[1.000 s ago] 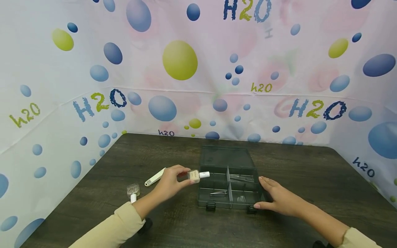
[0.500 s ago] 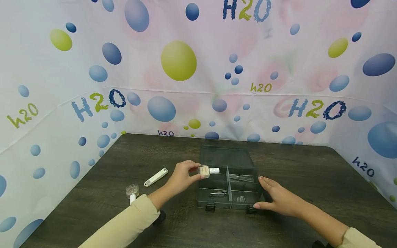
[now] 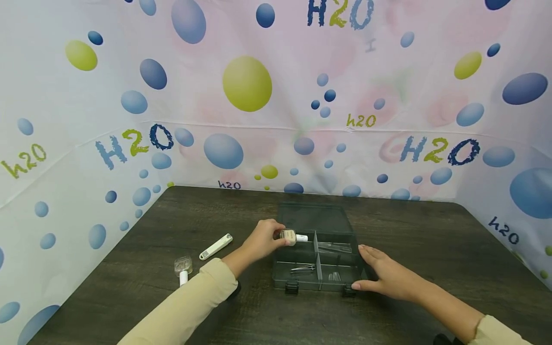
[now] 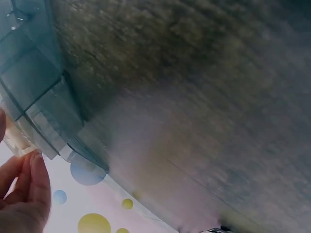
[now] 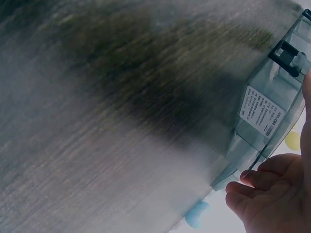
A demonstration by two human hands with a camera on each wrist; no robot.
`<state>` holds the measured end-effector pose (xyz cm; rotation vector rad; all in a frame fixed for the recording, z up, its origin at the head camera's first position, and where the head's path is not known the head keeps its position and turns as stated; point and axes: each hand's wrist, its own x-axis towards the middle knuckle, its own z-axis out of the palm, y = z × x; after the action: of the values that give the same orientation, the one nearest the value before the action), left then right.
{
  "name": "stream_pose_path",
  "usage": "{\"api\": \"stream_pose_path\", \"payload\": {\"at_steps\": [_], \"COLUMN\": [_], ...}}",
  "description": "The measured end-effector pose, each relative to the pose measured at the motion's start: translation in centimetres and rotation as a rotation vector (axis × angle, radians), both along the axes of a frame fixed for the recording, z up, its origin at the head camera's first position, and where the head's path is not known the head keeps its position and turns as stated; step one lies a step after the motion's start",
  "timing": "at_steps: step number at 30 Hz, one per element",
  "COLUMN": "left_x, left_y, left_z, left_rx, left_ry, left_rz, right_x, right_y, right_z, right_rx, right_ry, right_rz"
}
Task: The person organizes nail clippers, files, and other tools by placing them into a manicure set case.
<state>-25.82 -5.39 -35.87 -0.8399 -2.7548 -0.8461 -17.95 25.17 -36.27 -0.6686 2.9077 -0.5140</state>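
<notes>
My left hand (image 3: 264, 238) pinches a small nail polish bottle (image 3: 288, 236) of cream colour, lying sideways with its white cap pointing right. It is over the back left compartment of a dark see-through divider box (image 3: 280, 282), whose lid (image 3: 314, 218) is folded back. My right hand (image 3: 388, 275) lies against the box's right side, fingers straight along the wall and thumb at the front corner by a latch (image 3: 349, 290). In the right wrist view, the fingertips (image 5: 238, 189) touch the labelled wall. Metal tweezers-like tools (image 3: 303, 269) lie in the front left compartment.
Long thin pieces (image 3: 334, 247) are in the back right compartment, small clear pieces (image 3: 334, 276) in the front right. On the dark table (image 3: 241, 306), left of the box, lie a slim white tool (image 3: 216, 247) and a clear bottle with a white cap (image 3: 183, 266).
My left hand has carried the nail polish bottle rightward from the box's left edge to over the back left compartment, and slightly lower in the last half second. The right hand stays put.
</notes>
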Motion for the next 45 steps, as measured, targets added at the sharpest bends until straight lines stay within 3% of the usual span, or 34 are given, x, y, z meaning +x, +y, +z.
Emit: {"api": "stream_pose_path", "payload": {"at_steps": [9,23,34,39,45], "left_x": [-0.8,-0.2,-0.9,-0.9,-0.3], "left_y": [0.9,0.9,1.9,2.0,1.6], "left_z": [0.4,0.0,0.2,0.3,0.2], "left_rx": [-0.198,-0.208,-0.415,-0.426,-0.347], "left_ry": [-0.016,0.011,0.04,0.027,0.027], "left_rz": [0.115,0.107,0.101,0.126,0.133], "right_x": [0.0,0.0,0.0,0.0,-0.1], "right_y": [-0.1,-0.1,-0.1,-0.2,-0.1], "right_z": [0.0,0.0,0.1,0.0,0.0], "right_rx": [-0.002,-0.003,-0.013,-0.019,-0.013], "right_ry": [0.004,0.007,0.005,0.0,-0.001], "right_rz": [-0.001,-0.01,-0.019,-0.019,-0.017]}}
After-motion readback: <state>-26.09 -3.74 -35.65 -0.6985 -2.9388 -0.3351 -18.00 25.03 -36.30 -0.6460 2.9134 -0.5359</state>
